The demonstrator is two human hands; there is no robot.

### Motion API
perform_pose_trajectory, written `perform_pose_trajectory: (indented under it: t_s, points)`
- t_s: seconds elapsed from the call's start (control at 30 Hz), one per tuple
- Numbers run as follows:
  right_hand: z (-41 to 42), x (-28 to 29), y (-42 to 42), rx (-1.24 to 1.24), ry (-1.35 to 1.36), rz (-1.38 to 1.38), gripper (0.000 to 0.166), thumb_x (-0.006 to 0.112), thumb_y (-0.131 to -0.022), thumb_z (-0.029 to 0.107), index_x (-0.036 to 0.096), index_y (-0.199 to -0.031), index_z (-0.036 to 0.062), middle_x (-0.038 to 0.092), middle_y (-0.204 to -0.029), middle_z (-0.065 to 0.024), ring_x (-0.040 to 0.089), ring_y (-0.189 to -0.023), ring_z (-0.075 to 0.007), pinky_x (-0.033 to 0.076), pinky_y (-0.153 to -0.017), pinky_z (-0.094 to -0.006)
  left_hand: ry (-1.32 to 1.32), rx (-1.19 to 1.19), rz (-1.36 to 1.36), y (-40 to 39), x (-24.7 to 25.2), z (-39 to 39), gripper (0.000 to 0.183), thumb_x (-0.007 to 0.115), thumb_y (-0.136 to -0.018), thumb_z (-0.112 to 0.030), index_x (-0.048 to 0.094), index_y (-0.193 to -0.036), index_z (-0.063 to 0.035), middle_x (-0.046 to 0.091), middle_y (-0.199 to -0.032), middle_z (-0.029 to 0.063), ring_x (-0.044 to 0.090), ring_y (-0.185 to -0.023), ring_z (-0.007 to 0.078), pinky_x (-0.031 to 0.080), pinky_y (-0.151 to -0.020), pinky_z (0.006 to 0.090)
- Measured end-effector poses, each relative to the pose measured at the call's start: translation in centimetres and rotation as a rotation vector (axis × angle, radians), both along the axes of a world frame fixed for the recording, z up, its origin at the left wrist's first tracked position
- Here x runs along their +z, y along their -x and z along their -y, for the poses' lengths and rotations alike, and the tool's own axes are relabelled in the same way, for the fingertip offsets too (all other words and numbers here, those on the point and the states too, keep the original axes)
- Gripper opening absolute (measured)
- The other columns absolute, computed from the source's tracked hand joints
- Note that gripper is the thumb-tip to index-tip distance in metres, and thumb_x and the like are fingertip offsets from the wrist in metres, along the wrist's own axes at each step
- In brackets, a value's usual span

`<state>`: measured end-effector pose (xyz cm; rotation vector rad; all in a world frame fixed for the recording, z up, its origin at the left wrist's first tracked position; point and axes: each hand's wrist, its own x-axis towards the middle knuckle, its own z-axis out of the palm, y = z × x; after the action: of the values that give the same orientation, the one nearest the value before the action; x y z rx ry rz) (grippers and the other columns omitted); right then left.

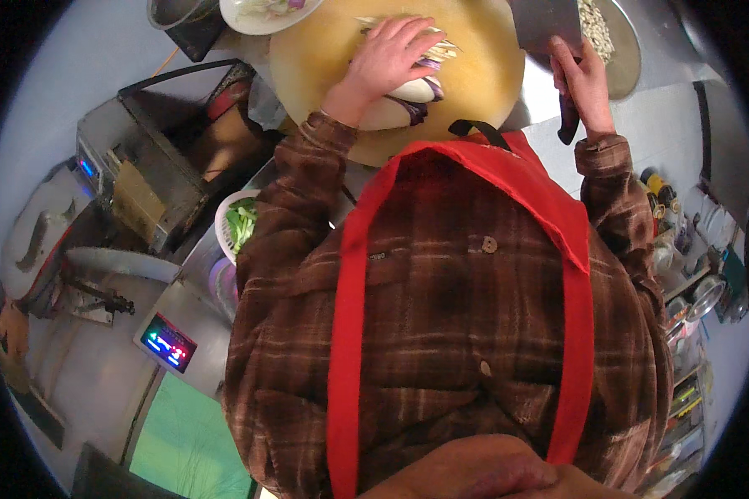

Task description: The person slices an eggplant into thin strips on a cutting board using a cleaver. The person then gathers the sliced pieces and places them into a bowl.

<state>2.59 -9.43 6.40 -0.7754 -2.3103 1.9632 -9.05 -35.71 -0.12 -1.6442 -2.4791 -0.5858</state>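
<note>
My left hand (394, 55) lies spread over cut pale strips (442, 51) on a round yellow chopping board (487, 75); whether its fingers grip any of them is hidden. Just below the hand, pale peeled eggplants (415, 91) with purple ends lie side by side on the board. In my right hand (580, 78) is a cleaver (546, 25) with a dark handle, its broad blade raised at the board's right edge. The top of the blade is cut off by the picture's rim.
A white bowl (240, 24) with chopped vegetables stands at the board's upper left, and a round metal tray (627, 75) with pale chopped pieces at the upper right. A white basket (223, 234) of green leaves is beside my left arm. Bottles (658, 190) stand far right.
</note>
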Motion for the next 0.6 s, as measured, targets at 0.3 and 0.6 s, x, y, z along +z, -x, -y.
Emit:
perform_pose_trajectory:
  t_s: [0.3,0.6]
  points:
    - [-1.8,0.1,-3.5,-0.062,-0.219,0.034,0.027,0.057,-0.087,0.023,0.056,-0.095,-0.0022,0.056,-0.07,-0.0005,0.045,-0.059,-0.0054,0.039,-0.051,-0.0218,0.106,-0.171,-0.081,2.1,0.2,-1.8,0.051,0.064,-0.073,-0.03,0.05,-0.119,-0.0122,0.051,-0.118,0.0061,0.047,-0.109,0.0219,0.034,-0.095,0.0425]
    - [-0.5,-0.1,-4.7,0.072,-0.311,0.154,0.026,0.055,-0.088,0.02,0.053,-0.1,-0.0023,0.062,-0.072,-0.0109,0.056,-0.058,-0.0163,0.045,-0.054,-0.0295,-0.025,0.045,0.002,0.7,-0.7,1.2,0.045,0.059,-0.079,-0.028,0.051,-0.121,-0.0147,0.053,-0.12,0.005,0.049,-0.11,0.0252,0.039,-0.093,0.0377]
